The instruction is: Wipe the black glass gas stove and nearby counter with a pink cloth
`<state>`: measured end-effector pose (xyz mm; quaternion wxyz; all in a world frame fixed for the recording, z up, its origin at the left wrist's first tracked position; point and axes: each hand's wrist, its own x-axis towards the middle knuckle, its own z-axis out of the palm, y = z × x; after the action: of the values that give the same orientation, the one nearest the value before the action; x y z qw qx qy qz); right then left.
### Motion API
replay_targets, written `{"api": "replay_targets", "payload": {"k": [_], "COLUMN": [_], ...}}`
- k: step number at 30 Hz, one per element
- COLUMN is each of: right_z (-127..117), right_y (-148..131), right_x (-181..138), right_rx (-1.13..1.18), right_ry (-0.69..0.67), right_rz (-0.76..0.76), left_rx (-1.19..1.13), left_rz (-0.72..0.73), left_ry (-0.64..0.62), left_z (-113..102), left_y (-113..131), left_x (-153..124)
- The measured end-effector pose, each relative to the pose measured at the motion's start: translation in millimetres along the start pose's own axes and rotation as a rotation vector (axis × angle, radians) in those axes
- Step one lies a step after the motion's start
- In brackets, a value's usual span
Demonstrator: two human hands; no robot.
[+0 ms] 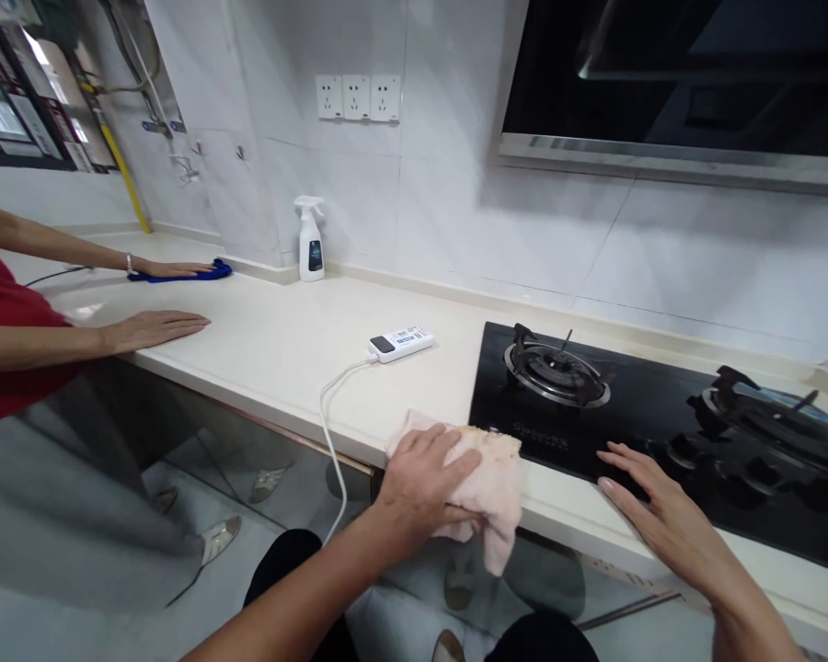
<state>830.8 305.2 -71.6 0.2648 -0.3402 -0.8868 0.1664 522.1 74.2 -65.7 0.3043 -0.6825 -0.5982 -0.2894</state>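
My left hand (420, 478) presses a pale pink cloth (493, 478) onto the front edge of the cream countertop (282, 349), just left of the black glass gas hob (635, 414). Part of the cloth hangs over the counter's edge. My right hand (652, 501) lies flat with fingers spread on the hob's front edge, holding nothing. The hob has two burners: the left burner (556, 368) and the right burner (773, 423).
A white power strip (400, 343) with its cable lies on the counter. A white spray bottle (310, 241) stands by the tiled wall. At left another person in red rests one hand (155, 328) flat and holds a blue cloth (186, 272). A range hood (683, 83) hangs above.
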Motion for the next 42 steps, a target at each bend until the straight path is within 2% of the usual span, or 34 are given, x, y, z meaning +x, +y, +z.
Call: {"api": "replay_targets", "payload": {"k": [2,6,11,13,15,17,20,25,28,31,34,36,38,42], "right_z": [1,1,-1,-1,-1,0,1,2,1,0,-1,-2,-2,-2], "right_y": [-1,-4,-14,-18,-20,-21,-20,-18,-19,-21,-24,-25,-24,-22], "right_x": [0,-1,-3,-3,-2,-2,-2,-3,-2,-1,-1,-1,-1,-1], "right_rx": [0.002,0.006,0.015,0.017,0.019,0.027,0.033,0.014,0.003,-0.015,-0.020,-0.014,-0.005,0.000], "right_ry": [0.010,0.011,0.003,0.004,0.004,-0.001,-0.004,0.029,0.038,0.048,0.046,0.040,0.036,0.034], "right_rz": [-0.002,0.027,0.057,0.053,0.052,0.068,0.075,0.043,0.021,0.002,0.008,0.022,0.027,0.017], "left_rx": [0.039,0.148,0.210,0.203,0.206,0.232,0.275,0.226,0.112,-0.085,-0.255,-0.294,-0.312,-0.260], "left_rz": [0.014,0.047,-0.130,-0.175,-0.209,-0.261,-0.323,-0.263,-0.224,-0.328,-0.572,-0.622,-0.532,-0.297], "left_ry": [0.025,-0.032,-0.141,-0.162,-0.163,-0.125,-0.024,0.010,0.026,0.065,0.150,0.185,0.090,-0.395], "left_z": [-8,-31,-60,-66,-67,-63,-49,-24,-15,-17,-26,-28,-25,-9], "left_y": [-20,-71,-138,-155,-159,-152,-123,-56,-26,-19,-31,-37,-37,-16], "left_x": [-12,-35,-62,-67,-68,-67,-61,-38,-21,-4,21,42,63,85]}}
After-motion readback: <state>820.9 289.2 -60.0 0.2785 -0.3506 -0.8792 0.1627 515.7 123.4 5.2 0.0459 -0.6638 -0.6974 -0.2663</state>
